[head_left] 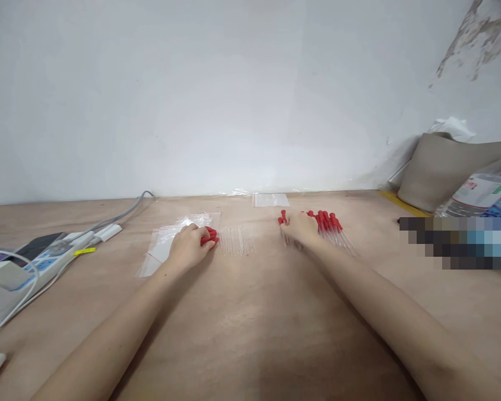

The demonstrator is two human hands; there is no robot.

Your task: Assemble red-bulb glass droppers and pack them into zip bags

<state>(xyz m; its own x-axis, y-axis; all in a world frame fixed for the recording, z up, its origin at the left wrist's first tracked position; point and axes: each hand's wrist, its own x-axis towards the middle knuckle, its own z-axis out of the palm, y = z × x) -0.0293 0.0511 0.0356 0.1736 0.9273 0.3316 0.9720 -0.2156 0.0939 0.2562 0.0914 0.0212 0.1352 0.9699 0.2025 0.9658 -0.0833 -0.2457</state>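
Note:
My left hand [188, 245] lies on the wooden table [250, 328], fingers curled around the red bulbs of a small bunch of glass droppers [234, 240] whose clear stems point right. It rests partly on a clear plastic zip bag [162, 245]. My right hand [301, 228] rests on a row of red-bulbed droppers [329, 224] spread out on the table, fingers closed on one or two of them at the left end of the row.
Another small clear bag [270, 199] lies by the wall. A white power strip [45, 262] with grey cables sits at the left. At the right stand a plastic water bottle [484, 189], a grey-brown bag [442, 167] and a blurred patch.

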